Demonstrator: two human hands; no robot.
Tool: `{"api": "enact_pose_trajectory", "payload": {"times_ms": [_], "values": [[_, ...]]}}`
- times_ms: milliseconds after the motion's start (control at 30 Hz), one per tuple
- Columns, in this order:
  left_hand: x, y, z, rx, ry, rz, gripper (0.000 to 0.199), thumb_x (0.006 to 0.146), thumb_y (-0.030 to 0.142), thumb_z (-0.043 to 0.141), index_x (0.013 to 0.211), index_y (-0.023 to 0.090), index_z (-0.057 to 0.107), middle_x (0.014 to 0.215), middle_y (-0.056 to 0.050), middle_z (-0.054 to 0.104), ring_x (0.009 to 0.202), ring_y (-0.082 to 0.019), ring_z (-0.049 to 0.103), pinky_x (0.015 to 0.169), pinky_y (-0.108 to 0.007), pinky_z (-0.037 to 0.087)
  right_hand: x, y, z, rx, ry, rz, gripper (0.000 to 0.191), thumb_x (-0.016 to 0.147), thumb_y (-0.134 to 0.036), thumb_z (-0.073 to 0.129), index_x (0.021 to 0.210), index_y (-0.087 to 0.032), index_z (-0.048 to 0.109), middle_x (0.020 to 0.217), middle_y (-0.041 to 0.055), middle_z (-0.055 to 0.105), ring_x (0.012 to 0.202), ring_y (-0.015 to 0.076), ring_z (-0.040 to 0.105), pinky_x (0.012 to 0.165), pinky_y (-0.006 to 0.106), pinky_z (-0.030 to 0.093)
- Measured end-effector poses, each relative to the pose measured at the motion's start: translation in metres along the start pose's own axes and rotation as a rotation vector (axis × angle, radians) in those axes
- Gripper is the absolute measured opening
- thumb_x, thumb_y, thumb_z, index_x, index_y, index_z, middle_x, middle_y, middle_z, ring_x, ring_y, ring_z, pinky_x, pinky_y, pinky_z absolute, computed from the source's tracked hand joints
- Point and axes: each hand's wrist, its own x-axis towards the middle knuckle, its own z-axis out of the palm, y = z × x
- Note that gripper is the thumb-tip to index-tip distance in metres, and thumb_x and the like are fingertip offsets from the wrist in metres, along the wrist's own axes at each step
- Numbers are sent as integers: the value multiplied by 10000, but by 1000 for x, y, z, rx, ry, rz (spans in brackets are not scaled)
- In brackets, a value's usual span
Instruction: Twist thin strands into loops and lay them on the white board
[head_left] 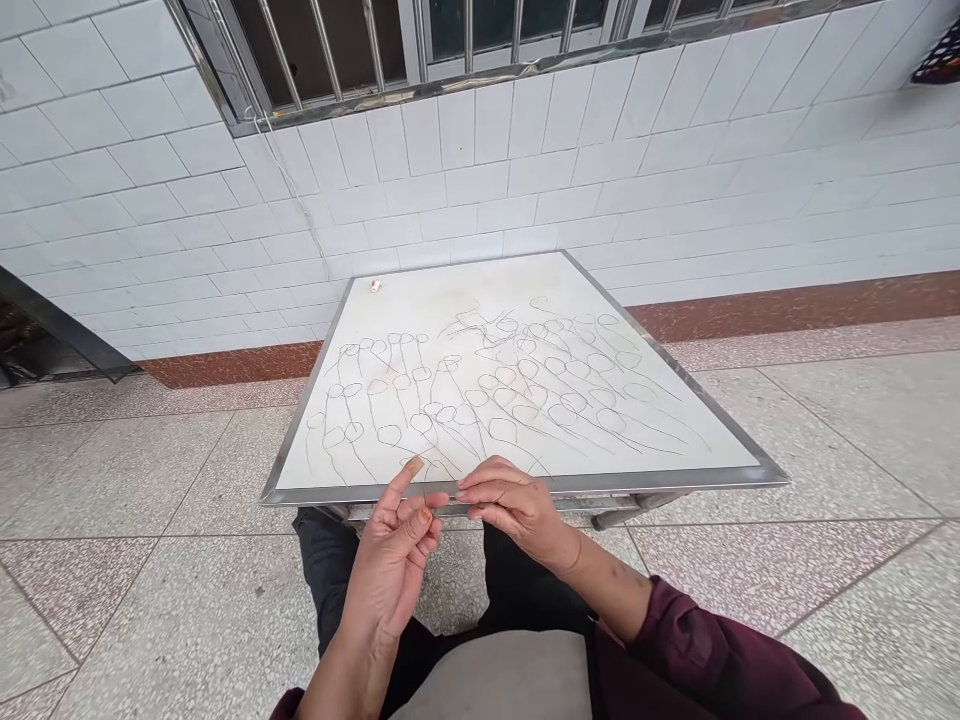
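My left hand [394, 560] is just off the front edge of a white-topped table [465, 275]. Its thumb and a finger pinch what looks like a thin dark wire, while the index finger points up. Close beside it on the right, my right hand [521, 510] has its fingers pressed together towards the thumb; whatever lies between them is too small to make out. Many thin wire loops [504, 430], each a round ring with a long tail, lie spread over the tabletop. At the far side some wires [487, 330] form a loose tangle.
A metal rim [675, 480] edges the table. On its far left corner sits a small white and red item [376, 286]. Behind stands a white tiled wall [465, 185] with a barred window [487, 40]. A thin cord [289, 180] hangs down the wall.
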Motion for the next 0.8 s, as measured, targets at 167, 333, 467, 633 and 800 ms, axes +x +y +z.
{"api": "enact_pose_trajectory", "payload": {"times_ms": [167, 333, 467, 633, 800], "values": [[-4, 0, 3, 26, 82, -11, 600, 787, 149, 737, 1340, 193, 510, 909, -44, 717, 601, -28, 585, 552, -99, 471, -6, 2, -1, 85, -13, 116, 211, 921, -335, 589, 1090, -249, 680, 997, 92, 711, 809, 193, 648, 700, 361, 543], [-9, 7, 7, -2, 22, 0, 666, 765, 103, 744, 1365, 236, 488, 1020, -55, 714, 701, -43, 627, 677, -126, 516, -9, 3, 0, 132, 7, 192, 195, 932, -361, 566, 1028, -245, 691, 971, 84, 719, 915, 211, 657, 749, 373, 546], [-6, 5, 12, 61, 40, 174, 688, 782, 135, 730, 1390, 278, 442, 1022, -45, 723, 772, -86, 665, 684, -159, 529, -9, 2, 7, 130, -12, 129, 197, 899, -386, 616, 996, -242, 709, 972, 90, 733, 884, 210, 665, 762, 380, 546], [-1, -7, 18, 252, 94, 441, 707, 832, 179, 682, 1433, 307, 331, 971, -29, 736, 969, -192, 693, 904, -360, 530, -12, -1, 21, 203, -63, 91, 204, 919, -343, 595, 1071, -257, 700, 1025, 78, 732, 966, 204, 666, 851, 387, 537], [-6, -15, 15, 445, 92, 517, 613, 832, 211, 681, 1374, 269, 400, 1049, -77, 740, 1015, -236, 687, 961, -443, 495, -16, -3, 27, 183, -46, 146, 159, 891, -358, 630, 988, -267, 718, 966, 66, 726, 965, 212, 660, 871, 394, 534]]}}
